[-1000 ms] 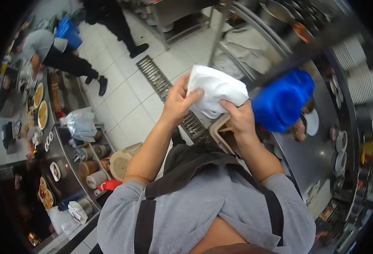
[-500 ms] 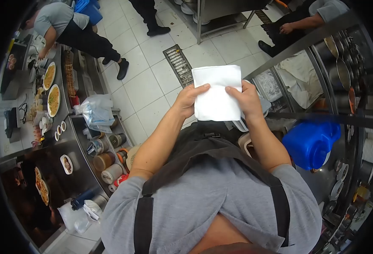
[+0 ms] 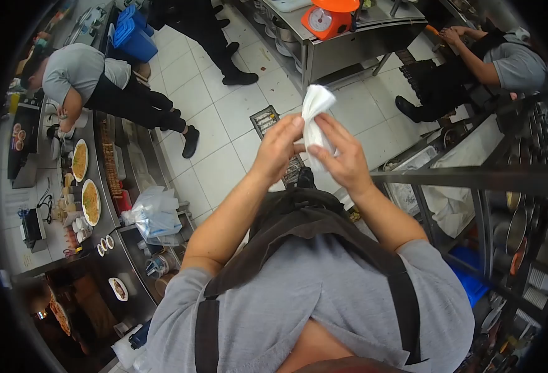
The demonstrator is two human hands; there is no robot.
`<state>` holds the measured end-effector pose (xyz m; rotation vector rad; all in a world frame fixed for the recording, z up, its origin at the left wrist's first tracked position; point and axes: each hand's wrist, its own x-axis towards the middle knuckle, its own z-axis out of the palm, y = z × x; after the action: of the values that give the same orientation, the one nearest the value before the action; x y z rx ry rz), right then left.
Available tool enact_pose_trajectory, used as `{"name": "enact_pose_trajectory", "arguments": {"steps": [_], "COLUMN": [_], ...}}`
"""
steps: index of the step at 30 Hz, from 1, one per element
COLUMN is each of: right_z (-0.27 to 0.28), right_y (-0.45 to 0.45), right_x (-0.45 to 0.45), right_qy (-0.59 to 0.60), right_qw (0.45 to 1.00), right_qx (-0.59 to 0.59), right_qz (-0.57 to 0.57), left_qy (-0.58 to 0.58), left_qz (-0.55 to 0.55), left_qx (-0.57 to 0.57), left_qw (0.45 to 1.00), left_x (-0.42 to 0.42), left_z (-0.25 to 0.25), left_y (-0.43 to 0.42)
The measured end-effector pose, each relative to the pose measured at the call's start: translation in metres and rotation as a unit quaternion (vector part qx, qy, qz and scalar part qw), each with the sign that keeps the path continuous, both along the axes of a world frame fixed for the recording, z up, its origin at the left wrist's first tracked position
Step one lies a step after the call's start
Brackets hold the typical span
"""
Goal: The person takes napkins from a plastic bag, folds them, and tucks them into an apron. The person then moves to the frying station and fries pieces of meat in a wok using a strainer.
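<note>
A white folded napkin or stack of napkins (image 3: 317, 99) is held upright in front of my chest, in the middle of the head view. It is bunched narrow at the middle and fans out at the top. My left hand (image 3: 277, 149) pinches its left side between thumb and fingers. My right hand (image 3: 342, 152) closes around its right side, thumb in front. Below the hands hangs the dark apron (image 3: 305, 211) that I wear. Whether the white thing is paper or cloth I cannot tell.
On the left counter stand oval food plates (image 3: 91, 202) and a plastic bag (image 3: 153, 214). A metal rack (image 3: 467, 177) is close on the right. An orange scale (image 3: 322, 22) sits on a steel table. Co-workers stand left (image 3: 87, 81), ahead (image 3: 205, 37) and right (image 3: 510, 62).
The white napkin went from flat and square to gathered and narrow, with both hands closer together. My view shifted, bringing the scale into sight. The co-worker ahead shows more.
</note>
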<state>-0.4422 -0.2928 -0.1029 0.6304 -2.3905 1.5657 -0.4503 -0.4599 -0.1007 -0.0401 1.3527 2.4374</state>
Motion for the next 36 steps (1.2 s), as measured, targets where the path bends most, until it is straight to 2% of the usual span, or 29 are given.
{"name": "enact_pose_trajectory", "arguments": {"steps": [1,3,5,7,9,11,13,14,16,18,21,23,25,26,27,29,31,32,34,35,36], "right_z": [0.005,0.017,0.019,0.018,0.016,0.01,0.007,0.009,0.01,0.013,0.027,0.02,0.019,0.024,0.027,0.016,0.011,0.012,0.019,0.021,0.023], "right_y": [0.004,0.007,0.013,0.02,0.031,0.038,0.046,0.05,0.058,0.068,0.07,0.075,0.08,0.082,0.085,0.1,0.11,0.113,0.117,0.124,0.131], "right_x": [-0.015,-0.044,-0.068,-0.095,-0.117,-0.141,-0.161,-0.171,-0.19,-0.207,-0.235,-0.257,-0.268,-0.27,-0.272,-0.269,-0.262,-0.264,-0.267,-0.268,-0.269], "right_qy": [-0.003,-0.003,-0.044,-0.004,-0.057,-0.034,-0.016,-0.051,-0.088,-0.188,-0.119,-0.097,-0.08,-0.14,-0.197,-0.186,-0.171,-0.168,-0.057,-0.058,-0.112], "right_qw": [1.0,0.999,0.997,0.995,0.989,0.985,0.98,0.973,0.958,0.933,0.916,0.911,0.903,0.886,0.864,0.853,0.884,0.881,0.906,0.903,0.89], "right_qx": [-0.013,-0.036,-0.051,-0.045,-0.037,-0.012,0.016,-0.011,-0.04,-0.129,-0.067,-0.027,0.009,-0.051,-0.112,-0.163,-0.196,-0.2,-0.057,-0.062,-0.095], "right_qz": [0.016,0.007,-0.049,-0.09,-0.132,-0.167,-0.197,-0.223,-0.269,-0.277,-0.377,-0.4,-0.422,-0.438,-0.451,-0.46,-0.389,-0.395,-0.416,-0.422,-0.432], "left_qy": [0.008,0.014,0.06,0.061,0.11,0.122,0.103,0.064,0.063,0.091,0.073,0.106,0.268,0.23,0.234,0.033,0.007,0.004,0.0,0.002,0.004], "left_qz": [-0.024,-0.035,-0.046,-0.074,-0.128,-0.158,-0.168,-0.185,-0.222,-0.266,-0.335,-0.375,-0.345,-0.335,-0.345,-0.351,-0.339,-0.353,-0.374,-0.393,-0.413], "left_qx": [0.053,0.055,-0.081,-0.049,-0.094,-0.089,-0.135,-0.095,-0.066,-0.051,-0.007,-0.048,-0.191,-0.169,-0.168,-0.076,-0.065,-0.061,-0.061,-0.048,-0.036], "left_qw": [0.998,0.998,0.994,0.994,0.981,0.976,0.971,0.976,0.971,0.958,0.939,0.92,0.879,0.898,0.893,0.933,0.939,0.934,0.926,0.918,0.91], "left_x": [-0.016,-0.047,-0.077,-0.109,-0.14,-0.173,-0.208,-0.224,-0.254,-0.286,-0.319,-0.34,-0.353,-0.359,-0.369,-0.384,-0.393,-0.399,-0.406,-0.408,-0.41], "left_z": [0.007,0.018,0.021,0.02,0.013,0.005,-0.011,-0.011,-0.002,-0.002,0.022,0.007,-0.007,-0.009,-0.01,-0.005,-0.003,-0.004,-0.002,0.002,0.005], "left_y": [-0.002,0.001,0.01,0.019,0.03,0.045,0.056,0.059,0.067,0.074,0.086,0.097,0.115,0.123,0.129,0.14,0.155,0.163,0.181,0.19,0.198]}}
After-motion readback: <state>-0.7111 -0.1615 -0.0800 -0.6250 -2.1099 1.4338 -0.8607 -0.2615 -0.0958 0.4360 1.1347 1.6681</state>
